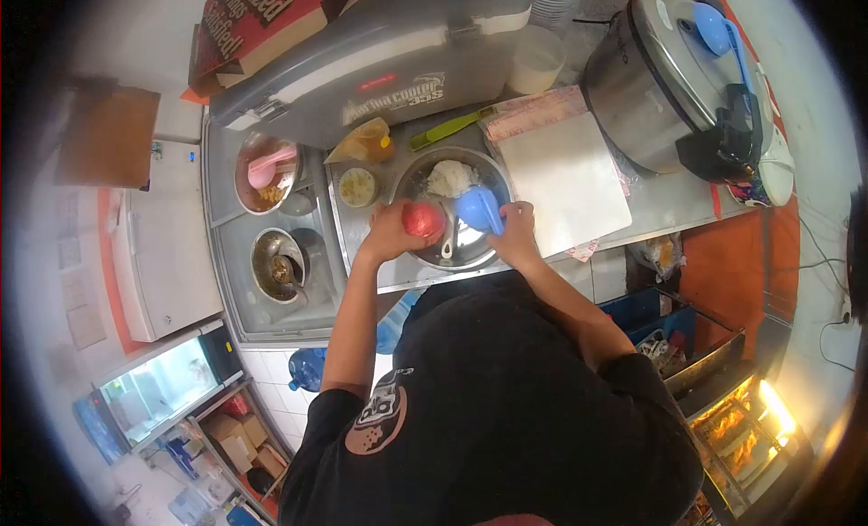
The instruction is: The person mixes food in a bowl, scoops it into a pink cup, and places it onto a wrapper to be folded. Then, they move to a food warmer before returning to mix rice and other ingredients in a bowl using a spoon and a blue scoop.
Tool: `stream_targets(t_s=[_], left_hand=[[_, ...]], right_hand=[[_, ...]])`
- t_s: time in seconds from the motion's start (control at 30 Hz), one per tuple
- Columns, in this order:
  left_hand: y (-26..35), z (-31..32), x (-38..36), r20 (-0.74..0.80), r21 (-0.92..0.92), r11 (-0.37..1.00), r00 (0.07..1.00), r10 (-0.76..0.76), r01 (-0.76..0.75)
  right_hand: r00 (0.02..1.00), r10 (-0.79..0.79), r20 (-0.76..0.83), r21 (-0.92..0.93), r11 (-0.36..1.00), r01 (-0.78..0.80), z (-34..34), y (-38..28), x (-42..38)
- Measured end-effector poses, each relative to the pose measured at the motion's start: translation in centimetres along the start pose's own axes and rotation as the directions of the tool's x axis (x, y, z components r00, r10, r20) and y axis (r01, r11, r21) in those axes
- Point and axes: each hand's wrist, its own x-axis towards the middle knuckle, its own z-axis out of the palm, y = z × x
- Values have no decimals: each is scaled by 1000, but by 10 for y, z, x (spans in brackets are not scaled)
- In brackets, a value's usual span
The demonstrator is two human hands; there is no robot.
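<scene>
My left hand is closed around a small red round bowl at the left side of a metal basin. My right hand grips the handle of a blue scoop, its rounded back facing up. The scoop is over the basin, just right of the red bowl. A mound of white rice lies in the far part of the basin. Between the two hands a metal spoon rests in the basin. What the red bowl contains is hidden.
A grey cooler box stands behind the basin. Stacked wrapping paper and a large rice cooker are on the right. Two metal bowls, one with a pink scoop, sit left. A green-handled utensil lies behind the basin.
</scene>
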Motion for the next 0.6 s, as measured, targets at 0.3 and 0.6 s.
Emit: stream_targets(t_s=[0.3,0.6], left_hand=[[-7,-27,-17,-30,-245,969,999,30,-36],[42,-45,-1,-172,-411,884,971,165,-223]], right_hand=[[995,57,86,-6,998,-57,-13,-6,2],[987,110,114,-60,993,-104,-15,-8,-1]])
